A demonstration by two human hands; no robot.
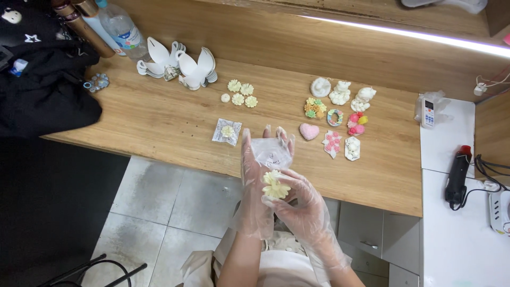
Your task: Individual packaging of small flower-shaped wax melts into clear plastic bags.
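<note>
- Two gloved hands meet just below the middle of the frame, in front of the near edge of the wooden table (159,122), and between them they work a pale yellow flower (276,187) and a small clear bag (272,152).
- Left hand (256,175): it stands upright with the fingers loosely spread and the palm turned toward the camera; the clear bag lies flat against those fingers, held up above the flower.
- Right hand (303,204): it curls in from the lower right, thumb and fingertips pinching the flower by its underside, petals facing up. The flower sits just below the bag's lower edge, touching or nearly touching it; whether the bag mouth is open cannot be told.
- To do this step well, my judgement is that the bag mouth should be spread wide with the left fingers first, so that the petals do not catch on the film.
- The flower looks fragile, so a light pinch at the base suits better than pressure on the petals.
- Loose gloves may slip on the plastic; slow, small moves would help.
- One flower already bagged (227,131) lies on the table at centre left.
- Four more loose yellow flowers (241,94) lie above it, and coloured moulded pieces (336,125) are spread to the right.
</note>
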